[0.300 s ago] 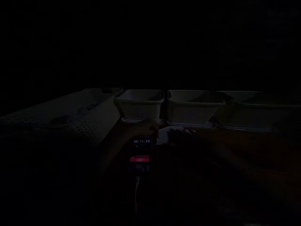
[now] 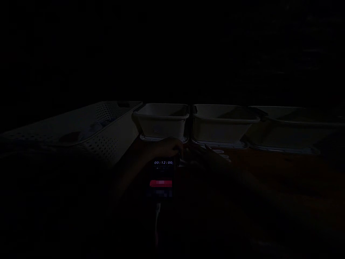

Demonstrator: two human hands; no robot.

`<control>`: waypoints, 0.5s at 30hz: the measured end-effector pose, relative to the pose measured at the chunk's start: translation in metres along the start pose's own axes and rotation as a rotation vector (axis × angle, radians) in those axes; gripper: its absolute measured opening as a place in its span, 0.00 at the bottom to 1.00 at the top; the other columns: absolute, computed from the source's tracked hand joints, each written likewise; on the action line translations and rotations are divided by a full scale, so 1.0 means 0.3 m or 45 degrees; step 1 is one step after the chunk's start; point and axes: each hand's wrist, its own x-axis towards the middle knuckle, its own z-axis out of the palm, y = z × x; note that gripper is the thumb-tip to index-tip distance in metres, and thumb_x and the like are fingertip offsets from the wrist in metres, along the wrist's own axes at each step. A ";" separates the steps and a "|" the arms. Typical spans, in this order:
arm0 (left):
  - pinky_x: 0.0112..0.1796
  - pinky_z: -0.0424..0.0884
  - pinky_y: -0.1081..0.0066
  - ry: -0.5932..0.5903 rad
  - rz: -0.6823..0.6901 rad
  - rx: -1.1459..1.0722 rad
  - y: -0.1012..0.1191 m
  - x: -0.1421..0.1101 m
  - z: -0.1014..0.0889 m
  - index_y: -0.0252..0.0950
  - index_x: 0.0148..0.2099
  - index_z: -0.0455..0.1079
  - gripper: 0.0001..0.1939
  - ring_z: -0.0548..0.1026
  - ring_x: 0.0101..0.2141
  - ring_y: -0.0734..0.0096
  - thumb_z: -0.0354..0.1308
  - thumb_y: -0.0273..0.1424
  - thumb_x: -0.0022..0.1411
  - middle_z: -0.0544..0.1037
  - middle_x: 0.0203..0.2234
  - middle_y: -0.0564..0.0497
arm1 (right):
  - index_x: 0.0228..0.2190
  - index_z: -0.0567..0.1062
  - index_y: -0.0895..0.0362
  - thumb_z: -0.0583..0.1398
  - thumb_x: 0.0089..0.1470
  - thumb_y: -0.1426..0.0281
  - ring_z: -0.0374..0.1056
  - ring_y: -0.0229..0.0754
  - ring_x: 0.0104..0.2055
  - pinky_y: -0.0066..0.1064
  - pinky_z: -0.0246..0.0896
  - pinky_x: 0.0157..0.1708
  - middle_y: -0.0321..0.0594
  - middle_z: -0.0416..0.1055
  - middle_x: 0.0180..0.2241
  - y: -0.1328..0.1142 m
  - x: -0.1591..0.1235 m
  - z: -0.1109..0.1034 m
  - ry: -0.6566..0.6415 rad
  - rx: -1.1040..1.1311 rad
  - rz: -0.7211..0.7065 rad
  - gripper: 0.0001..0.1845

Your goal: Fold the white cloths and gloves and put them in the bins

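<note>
The picture is almost black. A phone (image 2: pixel 161 178) lies or is held low in the middle, its screen showing a timer at 00:12:00 and a red bar, with a cable hanging from its near end. My left hand (image 2: pixel 168 148) is curled over the phone's far end; it seems to grip it. My right hand (image 2: pixel 205 155) is a faint dark shape just right of the phone, over a pale flat thing on the wooden table (image 2: pixel 283 169). Its fingers are too dim to read.
A perforated white basket (image 2: pixel 102 124) stands at the left. Three white plastic bins stand in a row behind the hands: one (image 2: pixel 161 124) in the middle, one (image 2: pixel 223 126) right of it, one (image 2: pixel 293 131) at the far right.
The timer went from 00:11:59 to 00:12:00. My right hand has shifted slightly to the right over the pale thing. The view has drifted a little.
</note>
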 end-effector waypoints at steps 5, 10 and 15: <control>0.37 0.65 0.76 -0.020 -0.005 0.032 0.009 0.007 -0.003 0.33 0.32 0.74 0.18 0.73 0.32 0.77 0.47 0.13 0.47 0.77 0.31 0.51 | 0.60 0.48 0.57 0.40 0.58 0.52 0.39 0.49 0.63 0.54 0.38 0.58 0.44 0.41 0.62 -0.043 0.012 0.040 -0.219 -0.087 0.085 0.35; 0.36 0.66 0.76 -0.041 -0.020 -0.031 0.006 0.006 -0.001 0.32 0.31 0.74 0.17 0.73 0.32 0.77 0.47 0.13 0.48 0.77 0.31 0.50 | 0.60 0.50 0.59 0.44 0.57 0.53 0.42 0.49 0.62 0.51 0.39 0.58 0.46 0.42 0.61 -0.048 -0.008 0.018 -0.168 -0.175 0.130 0.35; 0.35 0.65 0.77 -0.036 -0.033 -0.047 -0.002 0.001 0.001 0.32 0.33 0.74 0.16 0.73 0.32 0.77 0.47 0.15 0.50 0.77 0.31 0.49 | 0.59 0.53 0.57 0.44 0.56 0.51 0.45 0.52 0.61 0.52 0.42 0.58 0.46 0.48 0.61 -0.039 -0.033 0.000 -0.122 -0.239 0.246 0.35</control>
